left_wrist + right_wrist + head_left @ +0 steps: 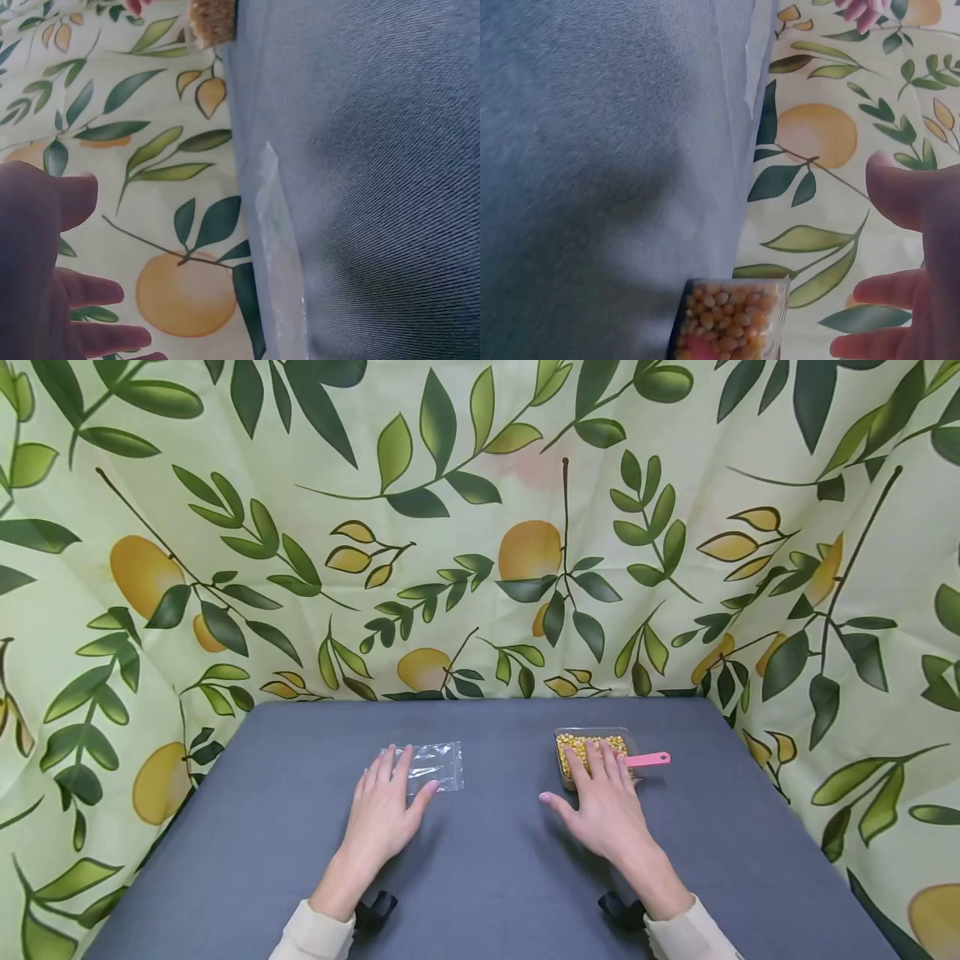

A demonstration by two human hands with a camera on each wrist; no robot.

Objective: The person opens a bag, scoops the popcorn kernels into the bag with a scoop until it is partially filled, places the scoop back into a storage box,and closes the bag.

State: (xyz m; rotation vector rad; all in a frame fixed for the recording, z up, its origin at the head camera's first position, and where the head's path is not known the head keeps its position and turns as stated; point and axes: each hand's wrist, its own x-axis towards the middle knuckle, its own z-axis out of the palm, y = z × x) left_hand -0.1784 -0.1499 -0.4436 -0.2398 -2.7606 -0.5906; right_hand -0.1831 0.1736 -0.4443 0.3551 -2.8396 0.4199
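off-white sleeves point(318, 931) nearest, black wrist strap point(377, 910) at each wrist; left hand point(382, 814) spread, thumb out, gripping nothing, raised above blue-grey table point(495, 860), partly covering clear plastic bag point(444, 766) in head view; bag lies flat on table; right hand point(607, 810) likewise spread and raised, gripping nothing, partly hiding clear box point(567, 782); box sits right of bag, well apart, holds yellow kernels point(573, 741); pink handle point(651, 760) juts past its right side; leaf-and-fruit cloth point(480, 552) behind

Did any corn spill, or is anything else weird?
Nothing stands out. The corn sits in its clear box, with a pink handle poking out, and no spill shows on the table. The right hand hides part of the box, though.
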